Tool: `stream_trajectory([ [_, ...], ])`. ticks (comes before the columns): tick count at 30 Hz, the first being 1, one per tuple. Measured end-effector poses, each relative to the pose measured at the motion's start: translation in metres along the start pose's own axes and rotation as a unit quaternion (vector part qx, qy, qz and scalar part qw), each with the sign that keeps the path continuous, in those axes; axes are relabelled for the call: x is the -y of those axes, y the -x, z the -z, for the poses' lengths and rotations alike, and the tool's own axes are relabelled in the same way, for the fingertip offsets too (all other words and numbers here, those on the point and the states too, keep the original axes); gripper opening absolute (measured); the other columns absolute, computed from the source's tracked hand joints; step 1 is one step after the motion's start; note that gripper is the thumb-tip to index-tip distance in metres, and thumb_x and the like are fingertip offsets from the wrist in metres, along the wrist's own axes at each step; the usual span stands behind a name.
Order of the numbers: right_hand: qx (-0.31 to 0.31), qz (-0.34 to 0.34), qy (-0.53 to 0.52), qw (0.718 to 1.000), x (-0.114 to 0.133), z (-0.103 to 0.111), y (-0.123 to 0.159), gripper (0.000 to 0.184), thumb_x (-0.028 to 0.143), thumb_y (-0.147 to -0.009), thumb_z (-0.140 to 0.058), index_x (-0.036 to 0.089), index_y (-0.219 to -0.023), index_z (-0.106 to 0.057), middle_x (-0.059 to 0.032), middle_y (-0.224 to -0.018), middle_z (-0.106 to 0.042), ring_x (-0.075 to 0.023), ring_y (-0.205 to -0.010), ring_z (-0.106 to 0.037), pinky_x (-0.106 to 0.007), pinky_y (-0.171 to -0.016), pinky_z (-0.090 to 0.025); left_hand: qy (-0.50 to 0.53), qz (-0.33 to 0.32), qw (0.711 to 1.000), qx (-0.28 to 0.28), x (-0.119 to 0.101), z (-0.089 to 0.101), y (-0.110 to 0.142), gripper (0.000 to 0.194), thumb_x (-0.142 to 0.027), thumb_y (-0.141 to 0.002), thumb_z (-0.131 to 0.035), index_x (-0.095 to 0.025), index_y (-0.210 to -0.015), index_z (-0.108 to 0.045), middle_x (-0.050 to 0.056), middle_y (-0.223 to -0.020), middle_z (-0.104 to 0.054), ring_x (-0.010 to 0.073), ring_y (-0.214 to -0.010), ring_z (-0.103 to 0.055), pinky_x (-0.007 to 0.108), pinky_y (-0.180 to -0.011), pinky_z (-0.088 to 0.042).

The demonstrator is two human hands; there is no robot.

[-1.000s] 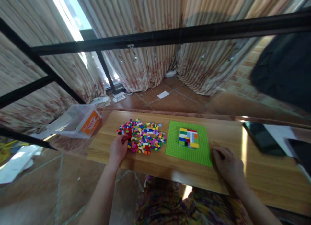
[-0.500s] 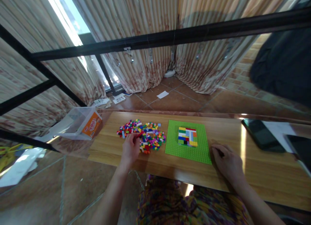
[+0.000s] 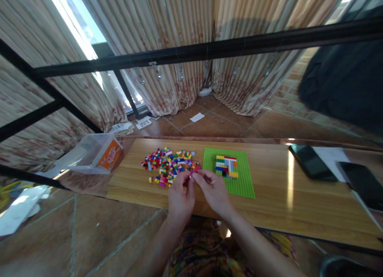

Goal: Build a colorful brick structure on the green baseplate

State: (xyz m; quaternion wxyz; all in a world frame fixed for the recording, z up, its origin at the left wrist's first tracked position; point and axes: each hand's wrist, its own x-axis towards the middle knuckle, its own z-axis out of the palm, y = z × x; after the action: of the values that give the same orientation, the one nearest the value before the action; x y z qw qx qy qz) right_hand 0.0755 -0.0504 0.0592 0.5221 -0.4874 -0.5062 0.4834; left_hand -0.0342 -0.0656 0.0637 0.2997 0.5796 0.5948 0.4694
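My left hand [image 3: 181, 194] and my right hand [image 3: 214, 188] meet at the fingertips in front of the brick pile. Between them they pinch a small red toy brick [image 3: 192, 175], mostly covered by the fingers. Loose multicoloured bricks [image 3: 167, 162] lie spread on the wooden table, just beyond and left of my left hand. On the right, a green baseplate [image 3: 247, 177] carries a block of joined bricks [image 3: 226, 166] in several colours. My right wrist and hand overlap the plate's near left corner.
A clear plastic box [image 3: 89, 151] with an orange label stands left of the wooden table [image 3: 269, 205]. Toward the table's right end lie a dark phone [image 3: 312, 163], white paper [image 3: 330, 159] and another dark device [image 3: 363, 185]. A black metal rail [image 3: 191, 51] crosses beyond the table.
My left hand has moved right from the pile with the red brick. My right hand has come left from beside the baseplate, and both now pinch the brick.
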Motion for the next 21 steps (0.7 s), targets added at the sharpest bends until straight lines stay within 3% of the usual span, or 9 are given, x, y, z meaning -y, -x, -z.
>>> stream_trajectory([
  [3, 0.019, -0.003, -0.011, 1.0, -0.009, -0.009, 0.001, 0.025, 0.039, -0.084, -0.058, 0.018, -0.077, -0.069, -0.0008, -0.071, -0.068, -0.014, -0.067, -0.059, -0.025, -0.064, -0.046, 0.006, 0.008, 1.0, -0.007, 0.006, 0.003, 0.004, 0.016, -0.033, -0.086, -0.055, -0.021, -0.093, -0.064, 0.006, -0.089, -0.069, 0.0191, -0.082, -0.065, 0.03, -0.077, -0.052],
  [6, 0.057, 0.005, 0.013, 0.998, -0.019, -0.005, 0.004, 0.026, 0.039, -0.086, -0.055, 0.018, -0.078, -0.069, -0.0012, -0.07, -0.069, -0.0148, -0.066, -0.06, -0.025, -0.064, -0.047, 0.057, 0.07, 0.996, -0.001, 0.021, 0.006, 0.0, 0.017, -0.034, -0.084, -0.054, -0.021, -0.087, -0.063, 0.004, -0.076, -0.067, 0.0173, -0.069, -0.064, 0.028, -0.066, -0.053],
  [9, 0.05, 0.03, 0.159, 0.986, -0.03, 0.004, 0.001, 0.024, 0.037, -0.088, -0.054, 0.019, -0.083, -0.07, -0.0037, -0.078, -0.071, -0.017, -0.071, -0.062, -0.027, -0.067, -0.047, 0.125, 0.154, 0.98, 0.013, 0.037, 0.008, -0.006, 0.018, -0.036, -0.079, -0.058, -0.019, -0.081, -0.063, 0.002, -0.068, -0.066, 0.0155, -0.06, -0.061, 0.026, -0.057, -0.052],
  [13, 0.068, 0.068, 0.431, 0.897, -0.042, 0.012, -0.013, 0.017, 0.023, -0.088, -0.054, 0.018, -0.087, -0.07, -0.0091, -0.088, -0.069, -0.0208, -0.081, -0.063, -0.031, -0.076, -0.047, 0.162, 0.202, 0.966, 0.002, 0.051, 0.012, -0.011, 0.024, -0.037, -0.072, -0.064, -0.017, -0.085, -0.066, 0.002, -0.072, -0.068, 0.0141, -0.058, -0.062, 0.025, -0.055, -0.052],
  [16, 0.088, 0.073, 0.502, 0.857, -0.047, 0.009, -0.021, 0.02, 0.015, -0.087, -0.052, 0.016, -0.097, -0.068, -0.0121, -0.098, -0.068, -0.0224, -0.09, -0.063, -0.033, -0.084, -0.046, 0.16, 0.213, 0.964, -0.004, 0.056, 0.014, -0.014, 0.027, -0.037, -0.07, -0.067, -0.016, -0.088, -0.069, 0.002, -0.07, -0.068, 0.0146, -0.058, -0.063, 0.026, -0.056, -0.053],
  [21, 0.079, 0.079, 0.469, 0.876, -0.046, 0.007, -0.018, 0.023, 0.016, -0.087, -0.052, 0.016, -0.104, -0.067, -0.0105, -0.101, -0.068, -0.0222, -0.096, -0.062, -0.032, -0.089, -0.046, 0.109, 0.18, 0.977, 0.026, 0.052, 0.014, -0.02, 0.027, -0.035, -0.075, -0.064, -0.018, -0.095, -0.073, 0.003, -0.075, -0.07, 0.0161, -0.061, -0.064, 0.028, -0.059, -0.053],
])
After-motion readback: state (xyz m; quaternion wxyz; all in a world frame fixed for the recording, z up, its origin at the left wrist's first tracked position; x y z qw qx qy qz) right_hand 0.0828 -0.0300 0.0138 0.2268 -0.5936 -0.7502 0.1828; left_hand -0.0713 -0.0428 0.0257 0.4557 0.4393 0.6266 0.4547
